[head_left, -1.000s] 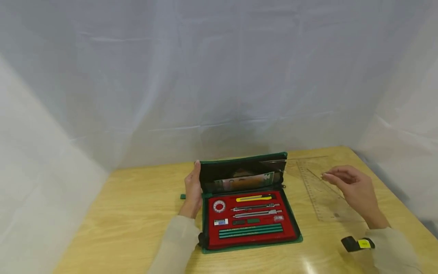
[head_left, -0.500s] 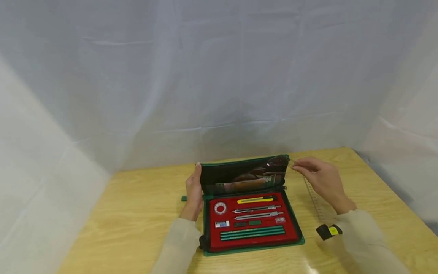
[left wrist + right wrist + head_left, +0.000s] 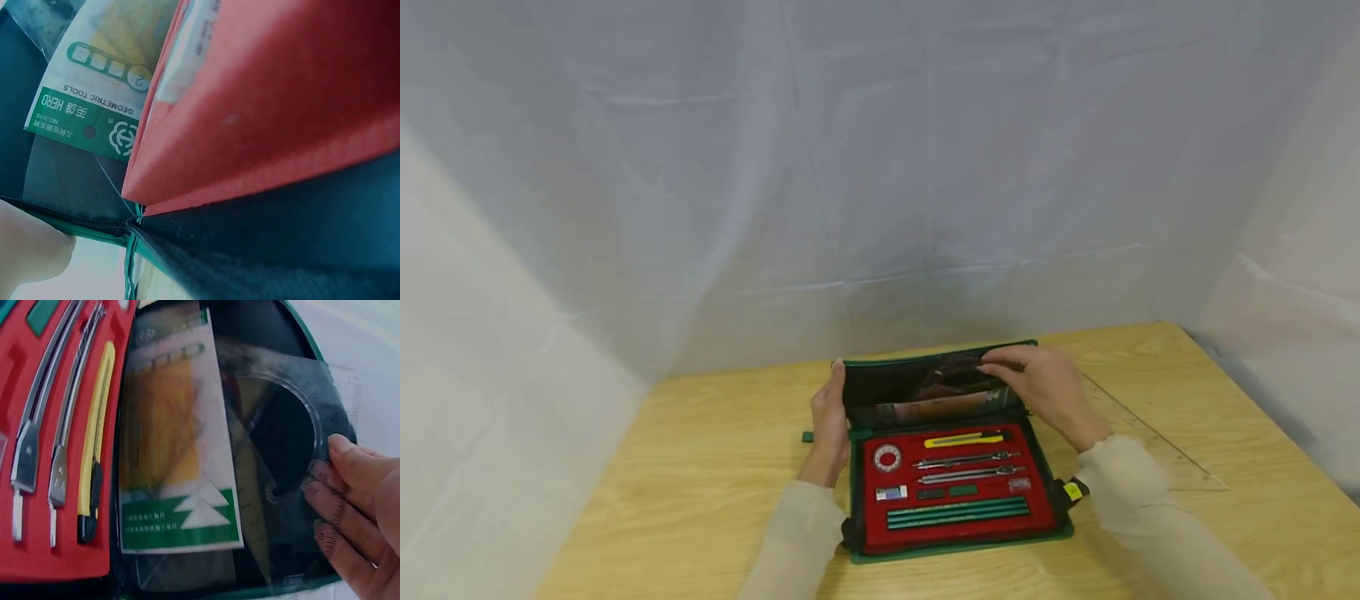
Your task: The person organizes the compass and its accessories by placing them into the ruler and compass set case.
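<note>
A green zip-up drawing set case (image 3: pixel 880 553) lies unfolded on the table, its dark lid (image 3: pixel 880 385) tilted up at the back. My left hand (image 3: pixel 829 417) grips the lid's left edge; in the left wrist view the thumb (image 3: pixel 34 253) lies against the zipped rim. My right hand (image 3: pixel 1041 383) holds a clear plastic set square (image 3: pixel 315 406) with a curved protractor cutout by its edge, thumb on one face, fingers showing through. The set square overlaps the lid's inside, beside a printed Hero packet (image 3: pixel 178 515). Whether its tip is inside the lid's pocket, I cannot tell.
The red tray (image 3: pixel 955 537) holds a yellow cutter (image 3: pixel 962 439), two metal compasses (image 3: pixel 966 475), green pencils (image 3: pixel 958 512), an eraser (image 3: pixel 891 492) and a round white dial (image 3: pixel 887 457). Another clear set square (image 3: pixel 1157 446) lies on the table (image 3: pixel 715 467) at right. White sheeting surrounds the table.
My right hand has moved left from above the table to the lid, bringing the clear set square over the lid's inside. My left hand keeps its grip on the lid.
</note>
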The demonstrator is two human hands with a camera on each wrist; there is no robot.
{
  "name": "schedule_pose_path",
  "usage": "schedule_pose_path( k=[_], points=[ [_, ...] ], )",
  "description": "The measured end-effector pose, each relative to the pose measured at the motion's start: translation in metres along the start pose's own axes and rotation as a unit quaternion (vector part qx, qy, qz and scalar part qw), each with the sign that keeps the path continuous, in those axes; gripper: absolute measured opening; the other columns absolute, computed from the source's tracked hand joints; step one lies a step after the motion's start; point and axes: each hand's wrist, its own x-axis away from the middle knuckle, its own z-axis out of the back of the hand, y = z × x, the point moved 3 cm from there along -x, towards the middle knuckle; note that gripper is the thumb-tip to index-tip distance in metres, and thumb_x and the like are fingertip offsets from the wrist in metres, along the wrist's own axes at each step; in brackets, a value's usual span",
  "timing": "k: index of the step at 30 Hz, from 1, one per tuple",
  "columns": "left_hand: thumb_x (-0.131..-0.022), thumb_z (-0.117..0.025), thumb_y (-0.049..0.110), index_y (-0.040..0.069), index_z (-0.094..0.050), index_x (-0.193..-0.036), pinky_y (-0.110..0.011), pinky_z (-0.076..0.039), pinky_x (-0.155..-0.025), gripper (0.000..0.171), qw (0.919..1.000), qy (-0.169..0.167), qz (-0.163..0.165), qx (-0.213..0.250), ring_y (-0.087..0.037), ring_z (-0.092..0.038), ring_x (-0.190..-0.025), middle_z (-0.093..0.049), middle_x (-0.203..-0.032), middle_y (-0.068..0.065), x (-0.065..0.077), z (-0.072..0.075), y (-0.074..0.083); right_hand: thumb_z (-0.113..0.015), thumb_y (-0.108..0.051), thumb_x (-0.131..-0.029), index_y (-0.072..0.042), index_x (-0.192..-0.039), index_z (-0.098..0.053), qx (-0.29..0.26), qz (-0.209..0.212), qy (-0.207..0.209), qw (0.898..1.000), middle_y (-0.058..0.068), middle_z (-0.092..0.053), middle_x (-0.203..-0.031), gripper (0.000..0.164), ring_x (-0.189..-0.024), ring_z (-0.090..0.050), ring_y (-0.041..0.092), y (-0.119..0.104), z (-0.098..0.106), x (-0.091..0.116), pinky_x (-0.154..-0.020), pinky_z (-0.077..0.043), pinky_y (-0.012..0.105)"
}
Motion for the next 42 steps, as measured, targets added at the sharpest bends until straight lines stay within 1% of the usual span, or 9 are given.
schedule_pose_path(
  k=[3,10,16,21,25,28,30,36,42],
  points=[
    [-0.097,-0.052,0.044,0.012,-0.037,-0.058,-0.041,-0.023,-0.098,0.053,1.0,-0.006,-0.003,0.003,-0.014,-0.037,-0.081,-0.028,-0.06,0.003,-0.001,-0.002,0.0,-0.077,-0.024,-0.08,-0.016,-0.096,-0.078,0.007,-0.007,-0.012,1.0,0.001,-0.073,-0.087,0.018,-0.04,-0.041,0.002,-0.005,-0.006,-0.004,-0.04,-0.03,0.024],
    [-0.1,-0.048,0.039,0.01,-0.033,-0.06,-0.042,-0.019,-0.103,0.051,0.9999,-0.01,0.009,-0.004,-0.014,-0.038,-0.089,-0.025,-0.061,0.004,-0.002,-0.001,0.001,-0.076,-0.017,-0.082,-0.014,-0.092,-0.077,-0.035,-0.02,-0.016,0.999,-0.003,-0.066,-0.09,0.011,-0.071,-0.06,0.011,-0.016,-0.02,-0.005,-0.057,-0.048,0.028],
    [-0.1,-0.047,0.041,0.011,-0.037,-0.061,-0.044,-0.019,-0.105,0.049,0.9998,-0.011,0.014,-0.008,-0.015,-0.038,-0.092,-0.029,-0.066,0.002,-0.002,0.001,0.003,-0.077,-0.018,-0.08,-0.011,-0.094,-0.078,0.02,-0.001,0.025,0.999,0.001,-0.069,-0.089,0.015,-0.079,-0.061,0.019,-0.028,-0.03,-0.005,-0.067,-0.052,0.035],
    [-0.098,-0.05,0.044,0.014,-0.039,-0.06,-0.044,-0.019,-0.107,0.05,0.9999,-0.003,0.01,-0.01,-0.014,-0.04,-0.097,-0.03,-0.065,0.004,-0.004,0.007,0.004,-0.075,-0.017,-0.082,-0.011,-0.095,-0.077,0.013,-0.007,0.015,1.0,0.001,-0.069,-0.09,0.014,-0.08,-0.064,0.019,-0.038,-0.037,-0.008,-0.069,-0.054,0.036],
    [-0.097,-0.05,0.047,0.016,-0.051,-0.061,-0.041,-0.026,-0.103,0.047,1.0,-0.005,0.003,-0.005,-0.015,-0.043,-0.094,-0.038,-0.065,0.002,-0.005,0.012,0.007,-0.074,-0.016,-0.084,-0.012,-0.096,-0.077,-0.023,0.009,0.005,1.0,0.0,-0.069,-0.09,0.013,-0.079,-0.063,0.016,-0.041,-0.042,-0.014,-0.067,-0.054,0.033],
    [-0.098,-0.049,0.045,0.016,-0.061,-0.066,-0.035,-0.035,-0.091,0.044,0.9999,-0.012,0.006,-0.003,-0.014,-0.046,-0.084,-0.048,-0.067,0.001,-0.003,0.011,0.009,-0.073,-0.014,-0.083,-0.012,-0.095,-0.076,-0.063,0.041,0.002,0.997,-0.001,-0.069,-0.091,0.012,-0.079,-0.063,0.013,-0.039,-0.043,-0.016,-0.068,-0.053,0.03],
    [-0.099,-0.048,0.041,0.013,-0.058,-0.065,-0.033,-0.036,-0.086,0.046,0.9999,-0.012,0.01,0.002,-0.015,-0.043,-0.077,-0.046,-0.066,-0.002,-0.002,0.01,0.008,-0.072,-0.011,-0.084,-0.012,-0.096,-0.076,-0.096,0.058,0.0,0.994,-0.002,-0.068,-0.092,0.012,-0.08,-0.063,0.011,-0.034,-0.043,-0.014,-0.069,-0.053,0.027],
    [-0.1,-0.048,0.038,0.008,-0.035,-0.06,-0.037,-0.025,-0.094,0.052,0.9999,-0.007,0.015,-0.005,-0.013,-0.035,-0.073,-0.027,-0.061,0.002,-0.002,0.008,-0.001,-0.071,-0.001,-0.083,-0.011,-0.095,-0.075,-0.206,0.045,0.037,0.977,-0.003,-0.068,-0.094,0.016,-0.081,-0.063,0.01,-0.014,-0.041,-0.002,-0.063,-0.049,0.019],
    [-0.097,-0.051,0.044,0.01,-0.043,-0.061,-0.035,-0.03,-0.084,0.051,0.9999,-0.011,-0.004,0.001,-0.015,-0.034,-0.066,-0.032,-0.062,-0.001,-0.004,0.007,0.0,-0.069,-0.006,-0.087,-0.012,-0.101,-0.075,-0.227,0.032,0.01,0.973,-0.004,-0.069,-0.098,0.017,-0.088,-0.064,0.011,-0.01,-0.048,-0.002,-0.073,-0.053,0.024]
  ],
)
